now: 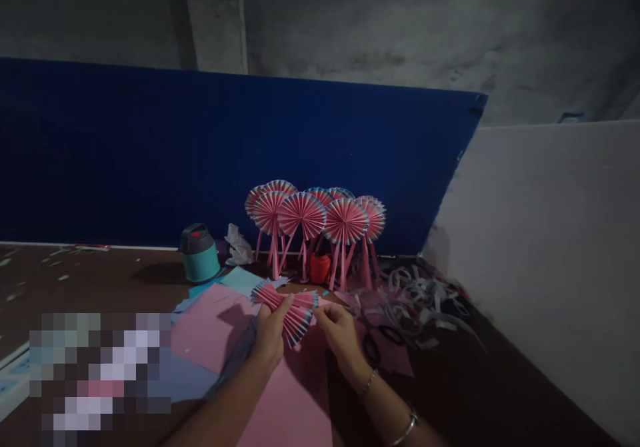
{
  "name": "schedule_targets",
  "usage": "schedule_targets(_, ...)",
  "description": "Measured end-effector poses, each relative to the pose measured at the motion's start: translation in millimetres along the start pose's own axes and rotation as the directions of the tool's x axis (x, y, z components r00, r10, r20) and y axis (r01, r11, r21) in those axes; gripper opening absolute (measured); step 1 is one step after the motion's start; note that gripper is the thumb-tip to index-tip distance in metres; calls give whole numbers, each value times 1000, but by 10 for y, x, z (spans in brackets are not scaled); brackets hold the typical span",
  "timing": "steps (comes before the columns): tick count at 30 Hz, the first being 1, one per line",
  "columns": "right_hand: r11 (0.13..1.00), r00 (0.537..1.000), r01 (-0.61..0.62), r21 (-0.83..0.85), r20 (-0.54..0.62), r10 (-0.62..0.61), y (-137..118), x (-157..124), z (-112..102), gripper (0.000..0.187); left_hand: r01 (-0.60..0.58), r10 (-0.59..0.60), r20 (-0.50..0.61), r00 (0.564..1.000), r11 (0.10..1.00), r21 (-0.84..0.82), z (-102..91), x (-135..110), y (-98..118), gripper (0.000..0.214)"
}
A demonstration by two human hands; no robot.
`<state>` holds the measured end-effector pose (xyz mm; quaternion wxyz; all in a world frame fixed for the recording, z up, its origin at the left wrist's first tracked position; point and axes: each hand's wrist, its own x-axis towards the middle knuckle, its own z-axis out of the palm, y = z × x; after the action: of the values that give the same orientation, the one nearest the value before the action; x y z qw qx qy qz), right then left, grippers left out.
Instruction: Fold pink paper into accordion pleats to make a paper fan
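Observation:
Both hands hold one pleated pink paper fan (290,307), partly spread, with blue edging on its folds. My left hand (270,337) grips its middle from below, thumb and fingers pinched on the pleats. My right hand (339,330) pinches the fan's right end. Under my hands lie pink paper sheets (295,394) and blue sheets (187,377) on the dark brown table (75,287).
Several finished round pink fans on stems (315,217) stand against a blue board (200,154), with a red cup (320,268) among them. A teal flask (199,254) stands left of them. Black scissors (380,340) and curled paper strips (425,294) lie right, beside a white panel (550,247).

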<state>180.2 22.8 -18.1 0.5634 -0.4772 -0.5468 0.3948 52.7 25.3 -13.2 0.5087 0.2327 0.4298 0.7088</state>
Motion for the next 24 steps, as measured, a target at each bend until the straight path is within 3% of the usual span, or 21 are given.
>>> schedule_targets(7, 999, 1000, 13, -38, -22, -14, 52, 23, -13, 30, 59, -55, 55, 997, 996, -71, 20, -37, 18, 40)
schedule_targets(15, 980, 991, 96, -173, -73, -110, 56, 26, -42, 24, 67, -60, 97, 993, 995, -74, 18, -40, 8, 43)
schedule_targets(20, 941, 965, 189, -282, -123, -231, 46, 30, -52, 12, 48, -43, 86, 995, 997, -64, 32, -44, 41, 43)
schedule_targets(24, 897, 951, 263, -356, -60, -303, 23, 20, -70, 8, 46, -39, 103, 994, 997, -66, 23, -36, 26, 41)
